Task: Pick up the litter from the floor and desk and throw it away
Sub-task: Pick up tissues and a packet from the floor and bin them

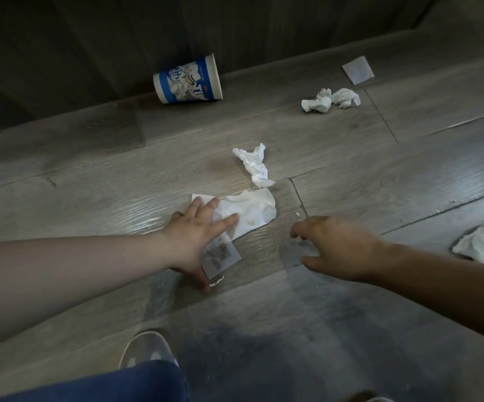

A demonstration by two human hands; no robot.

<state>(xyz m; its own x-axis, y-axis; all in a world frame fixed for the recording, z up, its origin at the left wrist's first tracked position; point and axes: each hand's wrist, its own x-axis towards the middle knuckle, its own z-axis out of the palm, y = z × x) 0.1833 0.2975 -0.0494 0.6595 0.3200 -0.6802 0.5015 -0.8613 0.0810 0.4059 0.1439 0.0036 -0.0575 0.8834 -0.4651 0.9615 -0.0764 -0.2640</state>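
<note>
Nearest, the left grip [197,227] lies spread and flat, fingers straight. Its fingertips press on a flattened napkin [252,213] and its palm covers part of a small printed slip [222,255]. Both papers lie flush on the glossy plank floor [90,175]. The likely trouble is that they slide under the fingers instead of lifting. If the napkin alone is gathered, the slip may well stay behind.

The right grip [339,248] hovers just beside them, fingers loosely curled and holding nothing. It is free to lift an edge.

At the right edge lies a crumpled tissue [479,242], easy to overlook. Beyond the napkin is a twisted tissue [254,165], soft enough to tear or shed bits if snatched.

Farther off, a pair of balled tissues [330,100] and a square paper [357,69] are still on the floor. The blue paper cup [187,79] lies on its side against the dark wall. A nudge could roll it, and I cannot tell whether anything is left inside to spill.
</note>
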